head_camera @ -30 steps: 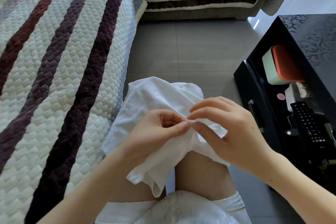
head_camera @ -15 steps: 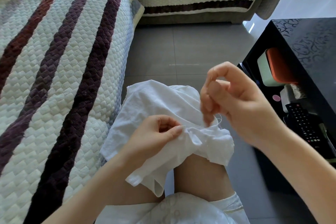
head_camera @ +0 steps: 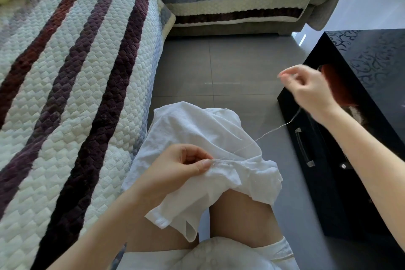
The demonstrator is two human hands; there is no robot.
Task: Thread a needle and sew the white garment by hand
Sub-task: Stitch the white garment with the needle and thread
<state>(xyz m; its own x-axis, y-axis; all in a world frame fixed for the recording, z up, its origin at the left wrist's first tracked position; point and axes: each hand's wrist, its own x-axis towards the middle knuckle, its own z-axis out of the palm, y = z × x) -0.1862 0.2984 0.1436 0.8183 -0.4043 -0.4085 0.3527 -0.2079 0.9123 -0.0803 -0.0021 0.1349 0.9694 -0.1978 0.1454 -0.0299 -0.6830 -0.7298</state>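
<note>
The white garment (head_camera: 192, 129) lies crumpled over my knees. My left hand (head_camera: 175, 166) pinches a fold of it at the stitched seam, thumb against forefinger. A thin pale thread (head_camera: 271, 130) runs taut from that seam up and to the right. My right hand (head_camera: 306, 87) is raised over the black table's edge, fingers curled and pinching the thread's upper end. The needle itself is too small and blurred to make out.
A quilted striped sofa cover (head_camera: 65, 94) fills the left. Another sofa section (head_camera: 241, 2) runs across the back. A black coffee table (head_camera: 361, 116) with a drawer handle stands close on the right. Grey floor tiles (head_camera: 219, 68) lie between.
My right hand has risen from the seam and swung up and to the right, drawing the thread out long and taut. My left hand keeps its pinch on the fabric.
</note>
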